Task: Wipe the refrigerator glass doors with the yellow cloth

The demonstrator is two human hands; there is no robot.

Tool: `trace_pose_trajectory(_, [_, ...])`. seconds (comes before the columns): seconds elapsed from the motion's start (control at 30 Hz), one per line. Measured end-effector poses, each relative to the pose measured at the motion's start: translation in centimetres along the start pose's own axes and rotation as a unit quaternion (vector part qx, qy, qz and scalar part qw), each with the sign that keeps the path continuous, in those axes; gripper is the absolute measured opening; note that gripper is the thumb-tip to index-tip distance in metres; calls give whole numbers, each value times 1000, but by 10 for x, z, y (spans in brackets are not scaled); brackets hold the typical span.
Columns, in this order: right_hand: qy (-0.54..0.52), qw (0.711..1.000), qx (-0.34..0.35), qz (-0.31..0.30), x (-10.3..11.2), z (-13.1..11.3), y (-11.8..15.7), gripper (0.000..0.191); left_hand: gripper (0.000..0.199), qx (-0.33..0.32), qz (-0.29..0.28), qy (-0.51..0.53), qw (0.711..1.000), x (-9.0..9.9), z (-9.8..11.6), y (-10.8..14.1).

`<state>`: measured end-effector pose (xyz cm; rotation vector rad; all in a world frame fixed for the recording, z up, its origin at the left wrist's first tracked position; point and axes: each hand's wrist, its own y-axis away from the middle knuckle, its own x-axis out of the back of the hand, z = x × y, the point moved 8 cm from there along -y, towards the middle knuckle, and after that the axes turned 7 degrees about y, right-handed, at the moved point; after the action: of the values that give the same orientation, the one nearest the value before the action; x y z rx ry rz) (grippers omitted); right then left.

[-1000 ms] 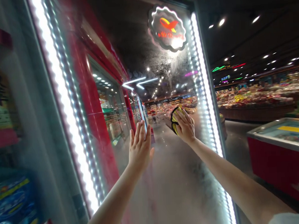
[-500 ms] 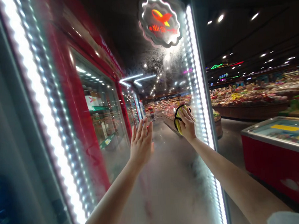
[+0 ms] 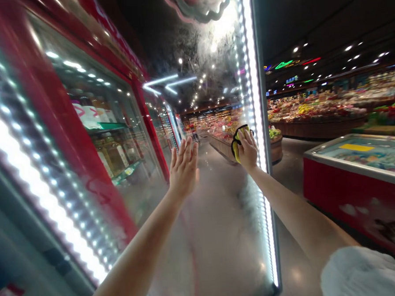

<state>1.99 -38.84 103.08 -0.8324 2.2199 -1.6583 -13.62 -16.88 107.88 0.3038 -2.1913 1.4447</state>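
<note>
A see-through glass door [image 3: 218,226] with misty patches stands in front of me. My left hand [image 3: 183,168] lies flat on the glass, fingers stretched out, holding nothing. Further right, my right hand [image 3: 248,150] presses a yellow cloth with a black edge [image 3: 236,152] against the pane. It is close beside the bright LED strip [image 3: 262,180] on the door's right side. Most of the cloth is covered by the fingers and palm. A scalloped sign [image 3: 198,4] shows on the glass above, cut off by the picture's top.
On the left, a red-framed cabinet [image 3: 95,157] with bottles on shelves shows through or in the glass. A red chest freezer [image 3: 348,188] stands to the right. Behind it are long produce displays [image 3: 315,115]. Another LED strip [image 3: 44,196] runs down the left.
The view has tilted down and turned somewhat. My right hand with the cloth has shifted closer to the right LED strip. My left hand stays flat on the glass.
</note>
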Motion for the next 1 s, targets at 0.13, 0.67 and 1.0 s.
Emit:
trace_pose_trajectory(0.13, [29, 1000, -5, 7, -4, -32, 29, 62, 95, 4, -9, 15, 1000, -12, 12, -4])
trace_pose_trajectory(0.67, [35, 998, 40, -21, -5, -5, 26, 58, 95, -41, -36, 4, 998, -49, 50, -26])
trace_pose_trajectory(1.0, [40, 997, 64, 16, 3, -4, -57, 62, 96, -52, -8, -22, 998, -61, 58, -42])
